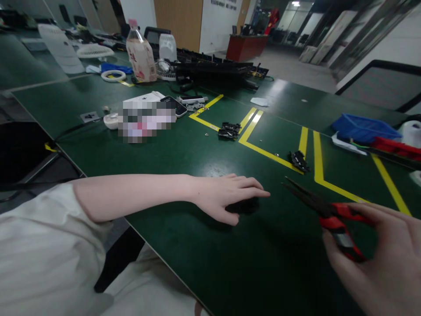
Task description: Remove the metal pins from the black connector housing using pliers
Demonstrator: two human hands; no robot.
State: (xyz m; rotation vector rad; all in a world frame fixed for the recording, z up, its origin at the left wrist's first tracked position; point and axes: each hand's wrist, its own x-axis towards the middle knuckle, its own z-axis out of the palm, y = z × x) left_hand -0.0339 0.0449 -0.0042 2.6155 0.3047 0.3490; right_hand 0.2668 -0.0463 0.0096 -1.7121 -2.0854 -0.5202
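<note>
My left hand (225,195) reaches across the green table (171,158), fingers stretched forward and thumb apart. Beneath its palm and fingers lies a small black part (245,205), mostly hidden; I cannot tell whether the hand touches it. At the right, my right hand (388,250) grips needle-nose pliers (329,215) by their red handles. Their dark jaws point left and away, slightly parted at the tips, with nothing between them. Beyond the hands sit a black plastic part (298,161) on a yellow tape line and more black parts (229,131) farther left.
Yellow tape (263,149) marks bays on the table. A blue tray (365,127) stands at the right. Toward the back are a phone (174,106), a large plastic bottle (140,55), a tape roll (113,76) and a pile of black strips (213,68).
</note>
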